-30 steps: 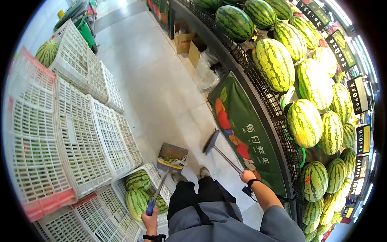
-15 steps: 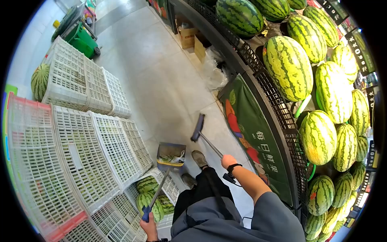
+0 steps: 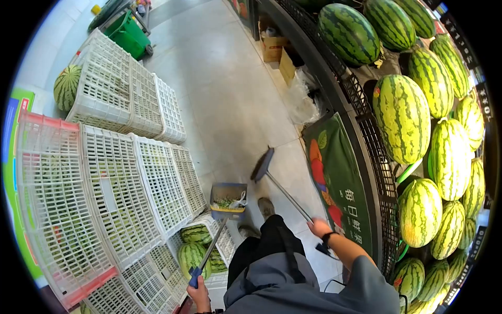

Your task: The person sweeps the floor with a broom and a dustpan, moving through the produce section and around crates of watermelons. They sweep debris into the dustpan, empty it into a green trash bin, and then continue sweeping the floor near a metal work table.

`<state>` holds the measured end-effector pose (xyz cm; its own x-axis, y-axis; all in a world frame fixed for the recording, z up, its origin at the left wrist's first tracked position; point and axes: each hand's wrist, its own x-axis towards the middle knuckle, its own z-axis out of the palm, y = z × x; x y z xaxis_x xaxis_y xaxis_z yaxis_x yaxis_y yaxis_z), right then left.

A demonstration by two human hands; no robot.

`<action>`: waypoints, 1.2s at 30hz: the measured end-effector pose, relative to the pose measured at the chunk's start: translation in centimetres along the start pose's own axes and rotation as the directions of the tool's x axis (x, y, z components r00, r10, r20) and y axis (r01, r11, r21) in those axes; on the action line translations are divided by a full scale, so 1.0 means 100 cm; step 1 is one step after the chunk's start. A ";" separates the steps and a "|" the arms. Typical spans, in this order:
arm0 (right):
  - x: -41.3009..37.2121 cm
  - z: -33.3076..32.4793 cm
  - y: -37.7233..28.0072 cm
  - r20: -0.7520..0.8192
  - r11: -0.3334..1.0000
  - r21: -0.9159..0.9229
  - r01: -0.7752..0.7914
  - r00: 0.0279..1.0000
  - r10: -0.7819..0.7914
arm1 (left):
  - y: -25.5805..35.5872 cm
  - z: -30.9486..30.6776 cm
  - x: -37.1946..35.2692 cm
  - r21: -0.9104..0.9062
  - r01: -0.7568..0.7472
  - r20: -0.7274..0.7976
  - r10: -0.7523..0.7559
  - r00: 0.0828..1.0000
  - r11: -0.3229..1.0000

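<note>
Two hands, each in use. Left hand was closed around the handle of one dustpan; right hand was clamped on one broom. Dustpan sat on the floor, bits of green debris inside. Broom's head touched the floor just beside the dustpan, not in it. Two shoes stood near both. Low crate near the left hand held three visible melons. Other white crates stood stacked along that side, one melon behind the far stack. One green bin farther off. Opposite: one banner, two cardboard boxes, over a dozen melons on the display.
</note>
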<state>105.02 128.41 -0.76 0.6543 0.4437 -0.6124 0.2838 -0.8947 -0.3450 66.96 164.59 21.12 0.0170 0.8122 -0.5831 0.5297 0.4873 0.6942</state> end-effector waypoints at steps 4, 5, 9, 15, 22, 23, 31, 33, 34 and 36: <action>-0.034 0.005 0.004 0.082 0.990 -0.093 -0.104 0.990 0.111 | 0.006 0.014 -0.007 -0.048 0.046 -0.042 -0.048 0.998 0.998; -0.028 0.012 0.001 0.081 0.989 -0.096 -0.117 0.989 0.125 | 0.003 0.014 -0.007 -0.044 0.044 -0.046 -0.046 0.998 0.998; 0.016 0.044 -0.037 0.059 0.991 -0.069 -0.117 0.991 0.121 | 0.016 0.018 -0.012 -0.029 0.030 -0.048 -0.032 0.998 0.999; 0.124 0.065 -0.121 0.031 0.986 0.113 -0.126 0.992 0.123 | 0.015 0.010 -0.012 -0.064 0.057 -0.041 -0.060 0.997 0.996; 0.182 0.007 -0.154 0.056 0.991 0.111 -0.069 0.996 0.063 | 0.031 0.011 0.002 -0.078 0.095 -0.043 -0.099 0.994 0.992; 0.180 -0.002 -0.142 0.066 0.994 0.092 -0.052 0.997 0.046 | 0.033 0.011 0.007 -0.059 0.071 -0.041 -0.074 0.996 0.996; 0.097 -0.072 -0.068 0.070 0.995 -0.071 -0.071 0.995 0.076 | 0.055 0.019 0.068 -0.099 0.073 0.017 -0.072 0.997 0.992; 0.095 -0.068 -0.077 0.032 0.986 -0.115 -0.117 0.992 0.122 | 0.057 0.019 0.092 -0.102 0.096 0.091 -0.087 0.992 0.990; 0.106 -0.059 -0.083 0.027 0.975 -0.172 -0.139 0.989 0.146 | 0.052 0.021 0.110 -0.105 0.078 0.093 -0.069 0.993 0.991; 0.124 -0.045 -0.105 0.012 0.956 -0.200 -0.213 0.976 0.219 | 0.040 0.022 0.136 -0.102 0.056 0.090 -0.047 0.995 0.993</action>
<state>113.27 143.04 -1.54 0.6923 0.2372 -0.6815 0.2728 -0.9604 -0.0572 71.16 176.86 15.08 0.0687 0.7563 -0.6506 0.4402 0.5622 0.7000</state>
